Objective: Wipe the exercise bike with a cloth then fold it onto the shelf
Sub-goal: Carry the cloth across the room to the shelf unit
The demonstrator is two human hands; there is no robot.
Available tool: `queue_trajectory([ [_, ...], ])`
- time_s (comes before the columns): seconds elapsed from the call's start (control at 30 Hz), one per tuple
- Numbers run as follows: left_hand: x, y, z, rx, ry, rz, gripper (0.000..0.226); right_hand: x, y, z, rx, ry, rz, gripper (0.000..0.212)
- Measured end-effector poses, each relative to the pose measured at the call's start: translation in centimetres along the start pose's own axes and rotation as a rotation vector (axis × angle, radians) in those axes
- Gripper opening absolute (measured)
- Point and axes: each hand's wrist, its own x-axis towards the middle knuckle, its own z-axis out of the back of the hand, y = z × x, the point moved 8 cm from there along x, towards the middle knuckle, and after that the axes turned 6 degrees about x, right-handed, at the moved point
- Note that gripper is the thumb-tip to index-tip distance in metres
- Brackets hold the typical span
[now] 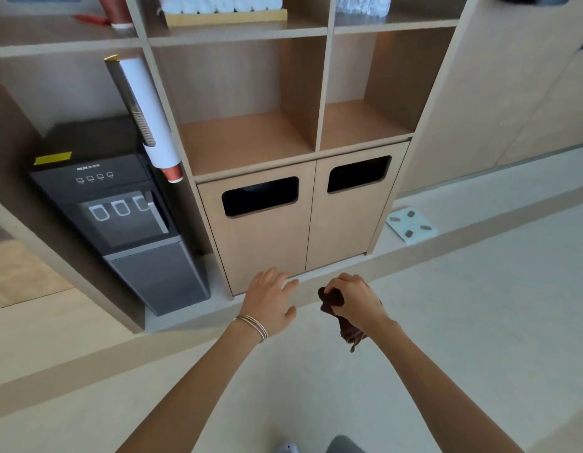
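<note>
Low in the centre of the frame, the right hand [353, 300] is clenched round one dark brown cloth [349, 333], whose tail hangs below the wrist. Just left of it, the left hand [271, 300] is spread with relaxed fingers, grasping nothing. Above, the wooden shelf unit [322, 93] has two open cubbies over two slotted doors [267, 250]. One black water dispenser [120, 207] stands at the left.

water dispenser [120, 217] dark, standing left | cup tube [146, 116] tilted above it | scale [411, 225] on floor right
</note>
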Motion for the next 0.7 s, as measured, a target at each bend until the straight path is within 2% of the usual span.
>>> queue_trajectory([
  [0.33, 5.8, 3.0, -3.3, -0.017, 0.086, 0.036, 0.057, 7.0, -2.6, -0.1, 0.022, 0.054, -0.022, 0.032],
  [0.7, 19.3, 4.1, -2.1, -0.048, 0.103, 0.073, 0.056, 18.8, -9.2, 4.0, 0.052, 0.069, 0.008, 0.029],
])
